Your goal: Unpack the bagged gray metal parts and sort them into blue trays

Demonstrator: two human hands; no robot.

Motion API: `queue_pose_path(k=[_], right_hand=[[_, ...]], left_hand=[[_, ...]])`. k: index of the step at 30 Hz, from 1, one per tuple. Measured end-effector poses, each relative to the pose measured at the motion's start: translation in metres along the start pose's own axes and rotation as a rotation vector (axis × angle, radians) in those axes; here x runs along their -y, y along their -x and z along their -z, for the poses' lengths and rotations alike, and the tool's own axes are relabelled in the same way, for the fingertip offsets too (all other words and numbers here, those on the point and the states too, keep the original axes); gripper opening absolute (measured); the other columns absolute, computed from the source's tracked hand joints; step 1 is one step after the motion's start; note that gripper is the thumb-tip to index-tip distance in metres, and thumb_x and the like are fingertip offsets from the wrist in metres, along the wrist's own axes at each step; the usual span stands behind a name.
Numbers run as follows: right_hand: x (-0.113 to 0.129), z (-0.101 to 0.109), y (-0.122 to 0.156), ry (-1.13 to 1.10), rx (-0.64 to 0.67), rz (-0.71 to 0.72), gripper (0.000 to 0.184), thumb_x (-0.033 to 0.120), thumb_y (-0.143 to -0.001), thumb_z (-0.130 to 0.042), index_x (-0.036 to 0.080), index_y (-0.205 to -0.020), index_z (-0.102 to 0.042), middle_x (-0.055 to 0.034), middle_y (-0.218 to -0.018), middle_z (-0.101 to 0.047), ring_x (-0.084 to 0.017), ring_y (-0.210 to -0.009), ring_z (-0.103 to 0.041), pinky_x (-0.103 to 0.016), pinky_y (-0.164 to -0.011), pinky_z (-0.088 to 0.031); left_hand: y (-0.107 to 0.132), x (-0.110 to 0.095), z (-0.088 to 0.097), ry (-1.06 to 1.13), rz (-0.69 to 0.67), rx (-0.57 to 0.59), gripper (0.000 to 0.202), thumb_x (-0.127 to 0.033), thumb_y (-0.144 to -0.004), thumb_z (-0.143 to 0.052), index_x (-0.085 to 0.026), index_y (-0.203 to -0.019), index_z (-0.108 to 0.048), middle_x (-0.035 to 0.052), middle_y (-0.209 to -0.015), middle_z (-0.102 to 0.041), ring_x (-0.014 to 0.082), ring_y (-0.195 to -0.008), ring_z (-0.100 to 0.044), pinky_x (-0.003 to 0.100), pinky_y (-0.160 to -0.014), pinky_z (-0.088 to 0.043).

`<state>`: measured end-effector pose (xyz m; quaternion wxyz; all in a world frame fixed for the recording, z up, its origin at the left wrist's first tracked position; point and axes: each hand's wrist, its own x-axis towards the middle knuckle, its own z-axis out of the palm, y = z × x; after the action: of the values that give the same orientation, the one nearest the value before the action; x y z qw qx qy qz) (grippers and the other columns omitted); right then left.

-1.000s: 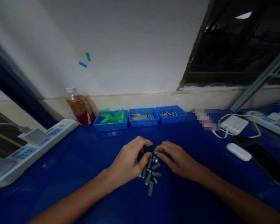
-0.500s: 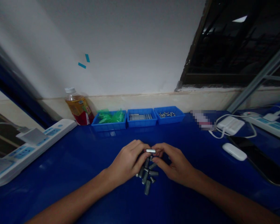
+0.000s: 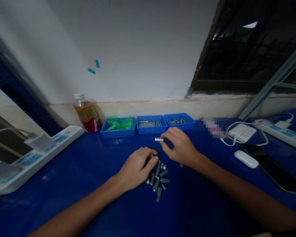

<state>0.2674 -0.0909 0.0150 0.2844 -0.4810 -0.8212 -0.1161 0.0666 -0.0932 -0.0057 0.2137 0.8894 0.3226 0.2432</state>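
Observation:
My right hand (image 3: 179,146) pinches one end of a short shiny metal cylinder (image 3: 159,139), which points left above the blue table. Lower and to the left, my left hand (image 3: 138,168) rests near the tabletop with thumb and forefinger a little apart and nothing visible between them. Just right of its thumb lies a loose pile of grey metal cylinders (image 3: 159,194), with several small screws (image 3: 163,187) among them. Part of the pile's far left side is hidden by my left hand.
Along the wall stand three blue trays: one with green plastic bags (image 3: 120,123), one with metal cylinders (image 3: 150,123), one with small screws (image 3: 177,121). A drink bottle (image 3: 87,115) and power strip (image 3: 49,148) are left; a white case (image 3: 246,159) and phone (image 3: 273,168) are right.
My right hand has moved away from my left, up towards the trays, carrying the metal cylinder. My left hand has let go of it and sits slightly lower. The view has shifted slightly.

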Motion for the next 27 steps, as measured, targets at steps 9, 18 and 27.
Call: queue_pose_path(k=[9, 18, 27], right_hand=[[-0.041, -0.064, -0.129, 0.144, 0.463, -0.116, 0.025, 0.032, -0.086, -0.054, 0.016, -0.096, -0.071, -0.0104, -0.09, -0.07, -0.021, -0.083, -0.062, -0.027, -0.07, -0.042], [-0.031, -0.08, -0.145, 0.276, 0.506, -0.084, 0.023, 0.023, -0.082, -0.061, 0.007, -0.097, -0.069, -0.0232, -0.101, -0.066, -0.032, -0.097, -0.061, -0.037, -0.076, -0.046], [-0.034, -0.088, -0.153, 0.288, 0.537, -0.112, 0.028, 0.034, -0.079, -0.065, 0.012, -0.098, -0.068, -0.0183, -0.102, -0.066, -0.028, -0.095, -0.062, -0.032, -0.075, -0.046]], left_hand=[[0.032, 0.001, 0.015, -0.087, -0.148, 0.205, 0.034, -0.033, -0.082, -0.059, -0.023, -0.113, -0.051, 0.0066, -0.108, -0.057, 0.0236, -0.098, -0.05, 0.042, -0.088, -0.033], [0.035, 0.009, 0.007, -0.072, -0.118, 0.214, 0.013, -0.02, -0.091, -0.047, -0.023, -0.1, -0.055, 0.0019, -0.094, -0.059, 0.018, -0.091, -0.051, 0.035, -0.082, -0.03], [0.034, 0.018, 0.002, 0.055, -0.079, 0.13, 0.015, -0.016, -0.092, -0.044, -0.022, -0.102, -0.054, 0.0026, -0.097, -0.061, 0.0163, -0.091, -0.055, 0.031, -0.083, -0.036]])
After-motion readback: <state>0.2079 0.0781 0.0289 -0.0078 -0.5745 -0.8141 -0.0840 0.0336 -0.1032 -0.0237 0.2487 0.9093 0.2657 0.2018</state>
